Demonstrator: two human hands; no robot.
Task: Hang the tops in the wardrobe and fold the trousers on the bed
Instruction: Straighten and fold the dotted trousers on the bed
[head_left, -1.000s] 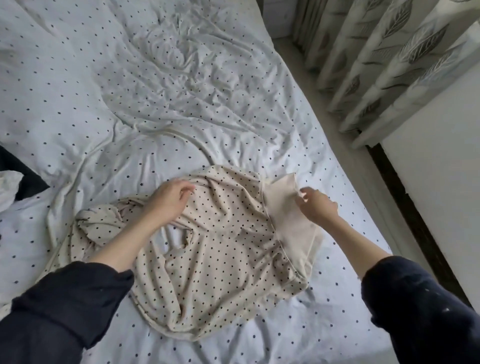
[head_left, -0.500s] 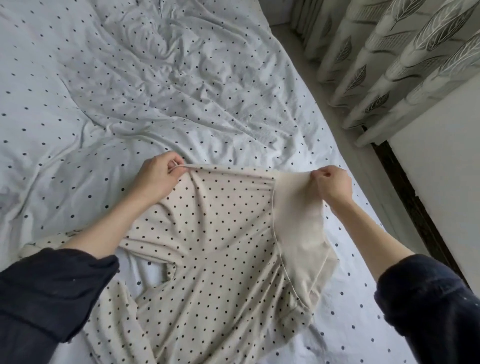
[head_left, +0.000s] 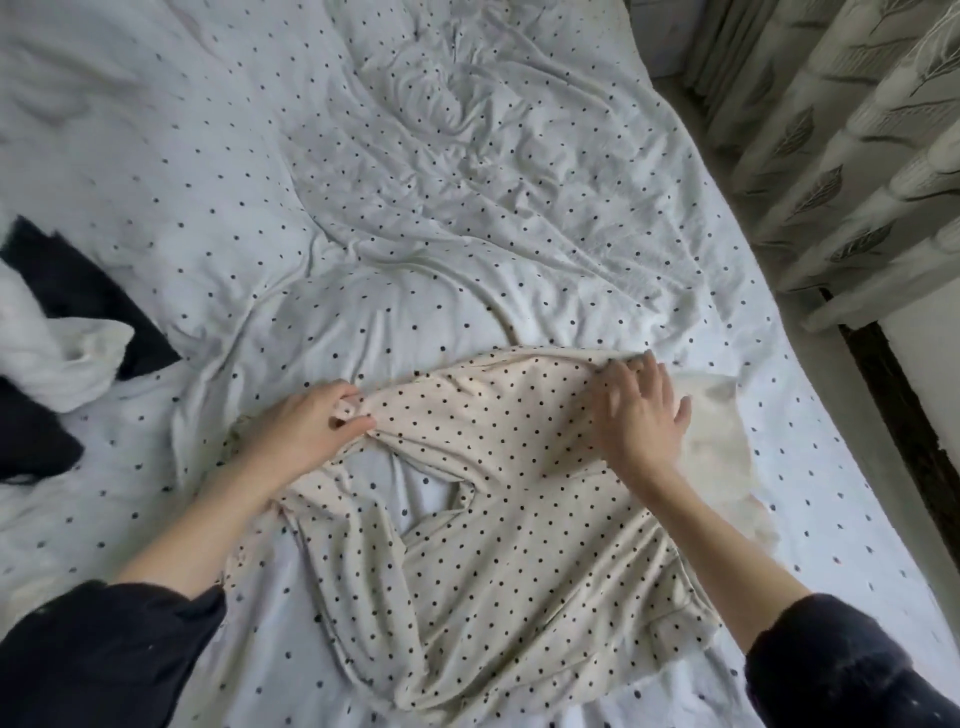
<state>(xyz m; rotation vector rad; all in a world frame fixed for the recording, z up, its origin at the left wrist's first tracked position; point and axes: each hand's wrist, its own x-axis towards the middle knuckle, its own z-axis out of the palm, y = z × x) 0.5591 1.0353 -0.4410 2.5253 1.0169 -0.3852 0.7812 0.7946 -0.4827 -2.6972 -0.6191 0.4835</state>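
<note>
Cream trousers with black dots (head_left: 498, 499) lie spread on the bed (head_left: 415, 208), waistband away from me and legs trailing toward me. My left hand (head_left: 306, 431) pinches the waistband's left end between thumb and fingers. My right hand (head_left: 639, 410) lies on the right part of the waistband with its fingers spread and fairly straight, pressing the fabric down. A plain cream part of the garment (head_left: 717, 441) sticks out to the right of that hand.
A pile of dark and white clothes (head_left: 57, 338) lies at the bed's left edge. The bed's right edge runs along a narrow strip of floor (head_left: 883, 374) beside leaf-patterned curtains (head_left: 841, 135) and a white wall.
The trousers, held up taut by both hands half a second ago, now lie on the bed. My right hand has let go of its pinch and flattened onto the fabric.
</note>
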